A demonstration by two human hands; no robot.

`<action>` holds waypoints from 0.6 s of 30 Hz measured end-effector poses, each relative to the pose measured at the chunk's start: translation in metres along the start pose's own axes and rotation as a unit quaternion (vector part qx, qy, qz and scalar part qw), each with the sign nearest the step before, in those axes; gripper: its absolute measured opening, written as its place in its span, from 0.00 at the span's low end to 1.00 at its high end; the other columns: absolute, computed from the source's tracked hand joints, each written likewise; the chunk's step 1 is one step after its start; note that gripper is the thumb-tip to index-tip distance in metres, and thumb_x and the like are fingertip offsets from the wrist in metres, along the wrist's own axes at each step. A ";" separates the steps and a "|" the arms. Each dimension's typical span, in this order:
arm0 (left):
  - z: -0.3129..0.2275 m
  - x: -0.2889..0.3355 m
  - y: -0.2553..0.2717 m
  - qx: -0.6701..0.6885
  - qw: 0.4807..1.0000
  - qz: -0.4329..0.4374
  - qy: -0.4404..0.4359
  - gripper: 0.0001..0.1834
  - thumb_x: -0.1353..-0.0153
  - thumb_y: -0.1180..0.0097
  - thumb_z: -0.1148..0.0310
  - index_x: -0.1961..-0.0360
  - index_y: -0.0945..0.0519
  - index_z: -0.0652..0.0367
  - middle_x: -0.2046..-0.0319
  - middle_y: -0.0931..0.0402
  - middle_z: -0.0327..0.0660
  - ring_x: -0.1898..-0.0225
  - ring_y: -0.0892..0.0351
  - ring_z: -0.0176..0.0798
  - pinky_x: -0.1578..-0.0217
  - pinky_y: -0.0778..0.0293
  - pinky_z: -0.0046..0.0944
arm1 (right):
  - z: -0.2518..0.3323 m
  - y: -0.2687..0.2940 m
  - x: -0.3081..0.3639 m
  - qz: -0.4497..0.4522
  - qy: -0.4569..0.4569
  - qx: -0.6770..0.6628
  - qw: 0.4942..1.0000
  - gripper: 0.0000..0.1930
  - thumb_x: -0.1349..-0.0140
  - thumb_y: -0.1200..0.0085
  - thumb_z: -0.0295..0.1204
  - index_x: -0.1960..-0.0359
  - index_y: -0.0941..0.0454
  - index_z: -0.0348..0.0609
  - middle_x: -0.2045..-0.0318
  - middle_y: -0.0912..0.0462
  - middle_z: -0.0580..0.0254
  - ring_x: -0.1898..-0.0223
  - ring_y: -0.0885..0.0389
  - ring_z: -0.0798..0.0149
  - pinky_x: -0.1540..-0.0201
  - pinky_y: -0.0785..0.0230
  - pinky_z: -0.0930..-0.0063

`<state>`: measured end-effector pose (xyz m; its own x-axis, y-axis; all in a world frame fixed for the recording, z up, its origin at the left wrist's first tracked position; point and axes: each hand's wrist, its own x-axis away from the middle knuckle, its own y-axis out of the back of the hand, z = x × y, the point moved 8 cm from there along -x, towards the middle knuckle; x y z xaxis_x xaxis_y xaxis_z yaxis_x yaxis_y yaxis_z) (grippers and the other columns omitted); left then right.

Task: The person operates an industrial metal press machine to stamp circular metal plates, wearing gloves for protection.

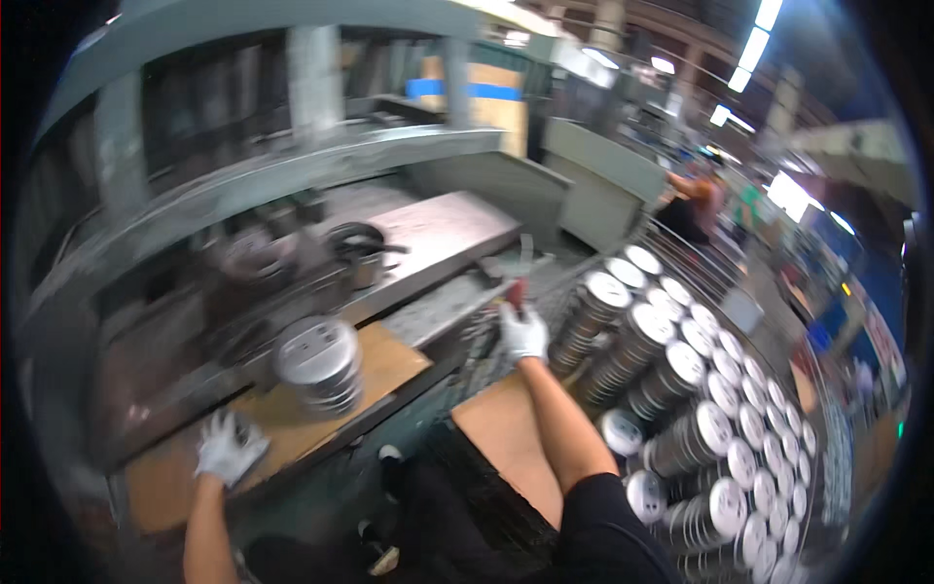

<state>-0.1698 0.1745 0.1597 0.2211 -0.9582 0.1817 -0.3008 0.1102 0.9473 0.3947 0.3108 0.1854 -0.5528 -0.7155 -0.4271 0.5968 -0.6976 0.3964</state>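
Note:
My left hand (232, 450), in a white glove, rests on a wooden board (175, 479) at the press's front edge. Its fingers are spread, and a dark patch between them is too blurred to make out. Just right of it stands a short stack of round silver metal discs (319, 365) with holes in the top one. My right hand (526, 336), also gloved, reaches forward and closes on a red handle (516, 292). A pale curved piece rises above that handle; its kind is unclear.
A grey machine frame (321, 146) with a die area fills the left. Tall stacks of silver discs (705, 428) crowd the right beside a brown board (506, 438). Behind are a metal bin (598, 180) and a person (696, 200) in orange.

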 end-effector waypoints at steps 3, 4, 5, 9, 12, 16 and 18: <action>-0.033 0.001 0.004 -0.033 0.999 -0.041 -0.009 0.53 0.54 0.45 0.31 0.34 0.39 0.57 0.31 0.49 0.56 0.32 0.49 0.62 0.35 0.49 0.64 | 0.033 0.026 -0.010 0.080 0.086 0.155 0.981 0.19 0.39 0.51 0.43 0.64 0.18 0.38 0.70 0.17 0.43 0.68 0.19 0.51 0.60 0.30 0.60; -0.049 0.002 0.007 -0.030 0.999 -0.034 -0.008 0.55 0.55 0.45 0.30 0.32 0.41 0.54 0.30 0.51 0.55 0.32 0.52 0.66 0.37 0.52 0.70 | -0.015 0.044 -0.032 0.009 0.078 0.054 0.995 0.20 0.35 0.51 0.39 0.52 0.23 0.33 0.58 0.18 0.47 0.57 0.20 0.58 0.52 0.32 0.65; -0.037 0.002 0.005 -0.030 0.999 -0.021 0.017 0.57 0.56 0.46 0.28 0.31 0.44 0.53 0.29 0.54 0.54 0.32 0.54 0.68 0.37 0.54 0.72 | 0.015 0.048 -0.021 -0.077 0.069 -0.139 0.985 0.23 0.32 0.51 0.35 0.40 0.33 0.31 0.44 0.25 0.53 0.47 0.26 0.64 0.44 0.36 0.69; -0.024 -0.004 -0.005 -0.043 0.998 -0.030 0.025 0.58 0.56 0.47 0.27 0.31 0.44 0.54 0.32 0.49 0.54 0.33 0.50 0.65 0.37 0.51 0.65 | 0.080 0.015 -0.004 0.013 0.077 -0.319 0.944 0.22 0.33 0.49 0.28 0.38 0.35 0.37 0.43 0.27 0.58 0.47 0.27 0.66 0.44 0.35 0.72; -0.017 -0.002 -0.005 -0.050 0.997 -0.041 0.032 0.57 0.55 0.48 0.26 0.31 0.44 0.54 0.32 0.48 0.54 0.34 0.48 0.64 0.37 0.50 0.63 | 0.171 -0.029 0.048 0.230 0.220 -0.265 0.910 0.17 0.36 0.47 0.24 0.45 0.27 0.40 0.53 0.18 0.61 0.56 0.20 0.68 0.57 0.26 0.72; -0.009 0.000 -0.009 -0.055 0.997 -0.048 0.034 0.55 0.54 0.49 0.26 0.32 0.43 0.54 0.32 0.47 0.54 0.34 0.47 0.62 0.37 0.49 0.62 | 0.255 -0.083 0.084 0.362 0.275 0.025 0.891 0.22 0.41 0.43 0.36 0.48 0.25 0.36 0.62 0.18 0.39 0.57 0.17 0.49 0.55 0.28 0.65; -0.016 -0.004 -0.010 -0.052 0.997 -0.053 0.029 0.55 0.54 0.50 0.26 0.32 0.42 0.53 0.32 0.47 0.53 0.34 0.47 0.63 0.37 0.50 0.62 | 0.268 -0.101 0.073 0.380 0.283 -0.008 0.880 0.24 0.41 0.44 0.41 0.49 0.25 0.36 0.62 0.19 0.37 0.57 0.20 0.40 0.55 0.28 0.60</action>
<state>-0.1529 0.1813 0.1539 0.3000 -0.9496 0.0911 -0.1754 0.0389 0.9837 0.1379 0.3195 0.3319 0.3864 -0.8394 -0.3823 0.6800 -0.0207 0.7329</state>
